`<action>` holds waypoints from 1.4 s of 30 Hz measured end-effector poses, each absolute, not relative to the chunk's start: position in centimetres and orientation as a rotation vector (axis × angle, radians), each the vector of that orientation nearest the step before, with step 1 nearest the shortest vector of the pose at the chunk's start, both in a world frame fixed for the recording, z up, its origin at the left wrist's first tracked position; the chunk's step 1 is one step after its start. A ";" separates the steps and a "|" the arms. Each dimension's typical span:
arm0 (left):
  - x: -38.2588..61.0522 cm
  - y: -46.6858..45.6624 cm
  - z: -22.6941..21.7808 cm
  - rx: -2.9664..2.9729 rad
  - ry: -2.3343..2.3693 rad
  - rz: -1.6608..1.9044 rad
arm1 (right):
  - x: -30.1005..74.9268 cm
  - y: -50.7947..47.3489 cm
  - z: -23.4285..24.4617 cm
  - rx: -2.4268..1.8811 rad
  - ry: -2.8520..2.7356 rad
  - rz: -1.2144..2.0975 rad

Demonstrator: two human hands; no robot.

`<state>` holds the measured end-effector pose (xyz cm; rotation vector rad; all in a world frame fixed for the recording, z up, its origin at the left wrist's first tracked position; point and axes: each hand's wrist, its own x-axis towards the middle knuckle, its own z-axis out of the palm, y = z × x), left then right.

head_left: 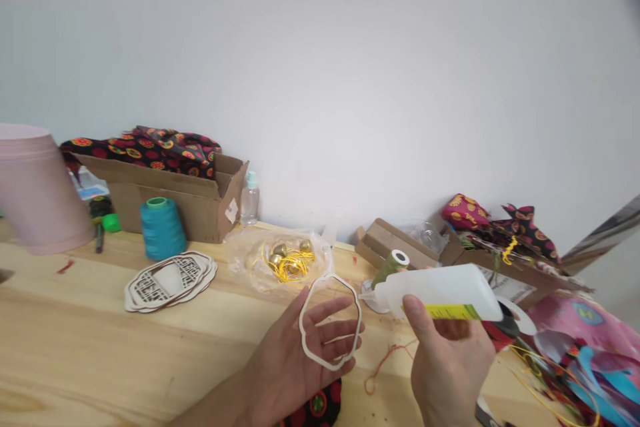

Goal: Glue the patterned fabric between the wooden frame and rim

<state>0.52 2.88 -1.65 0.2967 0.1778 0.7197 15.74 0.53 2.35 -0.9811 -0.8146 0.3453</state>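
A thin, pale, ring-shaped wooden frame with a wavy outline is held up by my left hand, palm up with the fingers extended behind its opening. My right hand is wrapped round a white squeeze bottle with a yellow-green label, tipped nearly level. The bottle's narrow nozzle points left at the frame's right rim; whether it touches, I cannot tell. Under my left hand, dark patterned fabric shows in part. A stack of cut-out wooden plaques lies on the table to the left.
Behind my hands lies a plastic bag with small bells and yellow cord. A teal thread cone, a fabric-filled cardboard box and a pink bin stand left. Spools, ribbons and a cluttered box crowd the right.
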 end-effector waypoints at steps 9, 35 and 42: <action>0.5 2.9 -1.6 0.294 0.172 0.717 | 15.7 0.6 2.1 -1.008 -0.830 0.351; 0.4 3.0 -1.6 0.257 0.196 0.746 | 15.7 0.7 1.9 -0.941 -0.775 0.341; 0.4 2.8 -1.6 0.254 0.199 0.755 | 15.6 0.7 2.0 -0.904 -0.738 0.294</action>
